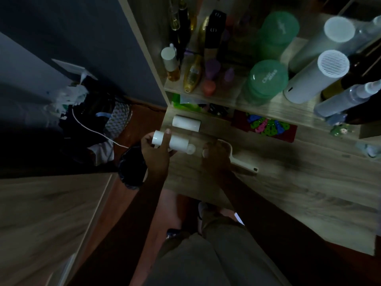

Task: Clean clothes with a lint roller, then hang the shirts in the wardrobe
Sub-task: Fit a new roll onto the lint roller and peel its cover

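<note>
The left hand grips a white roll, right hand the roller handle, spare roll beside.

A room at home. Beyond the right hand, a shelf holds perfume bottles and green jars; clothes lie heaped left of the left hand.

Two white rolls, two green jars, one handle.

The desk has open room on the right. A white roll lies near its back. Bottles crowd the shelf.
</note>
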{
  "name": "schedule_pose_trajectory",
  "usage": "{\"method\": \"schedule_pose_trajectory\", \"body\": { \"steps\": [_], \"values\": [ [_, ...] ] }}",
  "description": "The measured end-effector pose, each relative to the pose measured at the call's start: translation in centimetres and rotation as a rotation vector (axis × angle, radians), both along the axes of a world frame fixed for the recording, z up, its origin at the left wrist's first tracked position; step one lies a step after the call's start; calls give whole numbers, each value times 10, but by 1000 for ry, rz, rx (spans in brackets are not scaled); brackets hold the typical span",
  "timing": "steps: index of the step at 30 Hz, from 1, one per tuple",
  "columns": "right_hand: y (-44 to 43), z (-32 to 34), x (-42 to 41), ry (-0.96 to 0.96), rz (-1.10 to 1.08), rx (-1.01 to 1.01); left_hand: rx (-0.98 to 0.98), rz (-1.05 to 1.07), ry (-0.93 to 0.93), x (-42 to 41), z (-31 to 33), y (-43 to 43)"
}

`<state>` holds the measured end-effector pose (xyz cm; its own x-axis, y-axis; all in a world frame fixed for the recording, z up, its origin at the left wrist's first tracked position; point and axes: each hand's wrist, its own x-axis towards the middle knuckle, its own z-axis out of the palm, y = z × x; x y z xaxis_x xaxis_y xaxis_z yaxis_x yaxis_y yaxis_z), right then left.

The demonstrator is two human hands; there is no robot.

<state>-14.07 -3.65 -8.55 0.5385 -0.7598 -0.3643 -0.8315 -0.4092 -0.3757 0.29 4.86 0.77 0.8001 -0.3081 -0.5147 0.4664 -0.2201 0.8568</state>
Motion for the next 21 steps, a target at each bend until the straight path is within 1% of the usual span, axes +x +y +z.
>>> {"method": "schedule_pose_trajectory", "body": {
  "steps": [5,6,7,9,10,12,15,18,21],
  "values": [
    [-4,2,-1,-29,74,63,2,74,-6,3,-2,15],
    [-3,5,2,-79,43,86,5,96,-14,6,-2,20],
    [0,10,7,-177,-18,109,8,120,-24,9,-3,25],
    [12,25,24,-448,-118,143,8,186,-50,16,0,39],
    [19,34,32,-554,-154,182,3,221,-59,19,1,45],
    [45,50,57,-668,-164,335,1,309,-76,30,3,68],
    [89,66,94,-710,-117,597,-21,422,-109,48,6,111],
    [134,70,129,-719,23,692,-32,516,-129,63,4,160],
    [178,62,163,-679,115,734,-19,608,-160,80,-8,210]
  ]
}}
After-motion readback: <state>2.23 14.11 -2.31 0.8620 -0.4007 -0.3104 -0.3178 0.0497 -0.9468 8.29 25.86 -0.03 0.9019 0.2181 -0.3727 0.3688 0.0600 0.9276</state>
